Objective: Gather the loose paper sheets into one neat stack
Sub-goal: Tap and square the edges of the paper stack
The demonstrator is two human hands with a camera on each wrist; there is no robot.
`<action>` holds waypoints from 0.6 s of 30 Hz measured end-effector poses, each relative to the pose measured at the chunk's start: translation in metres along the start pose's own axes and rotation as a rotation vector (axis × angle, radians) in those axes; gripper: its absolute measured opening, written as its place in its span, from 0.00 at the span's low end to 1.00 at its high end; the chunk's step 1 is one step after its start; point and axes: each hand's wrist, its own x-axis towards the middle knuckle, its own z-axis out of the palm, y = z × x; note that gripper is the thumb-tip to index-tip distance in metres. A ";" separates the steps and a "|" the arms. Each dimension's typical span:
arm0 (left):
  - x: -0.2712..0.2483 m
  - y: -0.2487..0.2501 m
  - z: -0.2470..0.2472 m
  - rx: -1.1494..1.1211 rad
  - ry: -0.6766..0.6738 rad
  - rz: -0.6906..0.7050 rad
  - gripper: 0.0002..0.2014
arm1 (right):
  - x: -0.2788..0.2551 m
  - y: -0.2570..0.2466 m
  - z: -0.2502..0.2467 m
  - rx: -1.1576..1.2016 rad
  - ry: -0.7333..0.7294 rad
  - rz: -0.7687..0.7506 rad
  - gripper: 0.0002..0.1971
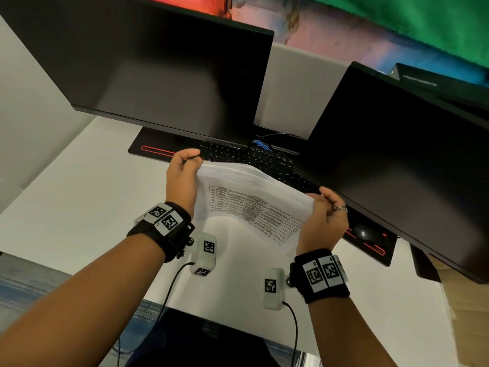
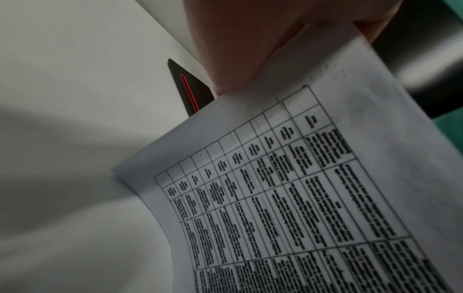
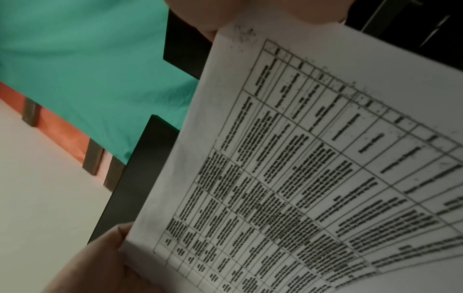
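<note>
A thick bundle of printed paper sheets [image 1: 246, 197] with a table on the near face is held upright above the white desk [image 1: 79, 207], bowed in the middle. My left hand [image 1: 182, 176] grips its left edge, thumb and fingers curled over the top corner. My right hand [image 1: 324, 218], with a ring on one finger, grips the right edge. The left wrist view shows the paper sheets [image 2: 300, 188] close up under my left hand's thumb [image 2: 238, 49]. In the right wrist view the paper sheets [image 3: 313, 168] fill the picture, with my left hand [image 3: 100, 263] at their far edge.
Two dark monitors [image 1: 158, 70] [image 1: 402, 154] stand at the back of the desk. A black keyboard [image 1: 254, 157] lies behind the sheets on a black mat with red trim [image 1: 156, 151]. A black mouse [image 1: 366, 233] sits right of my right hand.
</note>
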 end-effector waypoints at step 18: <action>-0.023 -0.012 -0.036 0.380 -0.389 0.172 0.17 | -0.005 0.009 -0.035 0.076 -0.172 0.160 0.22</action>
